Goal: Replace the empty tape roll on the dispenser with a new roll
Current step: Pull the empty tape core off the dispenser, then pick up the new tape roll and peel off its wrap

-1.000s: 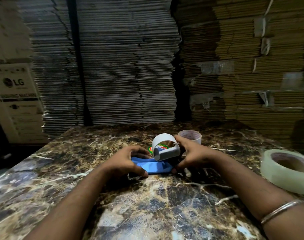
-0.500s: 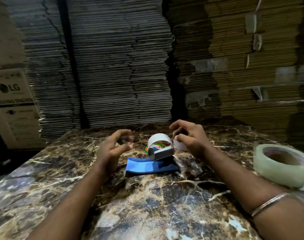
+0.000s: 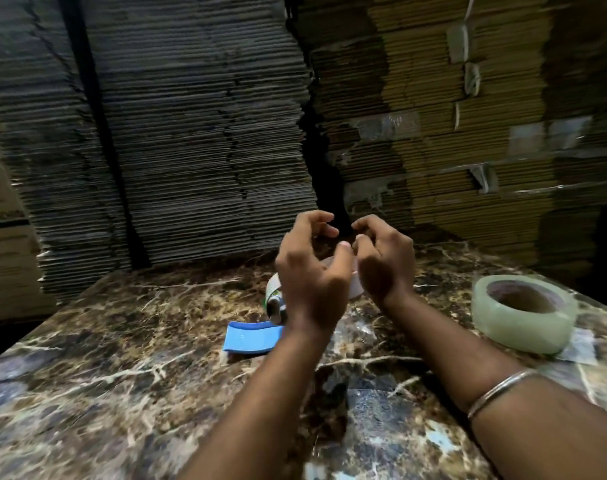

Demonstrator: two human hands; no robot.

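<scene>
Hands lifted, blue dispenser, possibly empty-handed

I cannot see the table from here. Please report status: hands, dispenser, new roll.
Left hand and right hand raised, fingers curled, holding nothing. Dispenser on the table, partly hidden behind left hand. New tape roll untouched at right.

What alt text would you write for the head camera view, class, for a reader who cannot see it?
Two bare hands, left and right, hover empty with loosely curled fingers above a blue tape dispenser on a marble table. A full clear tape roll lies flat at right; stacked cardboard fills the background.
</scene>
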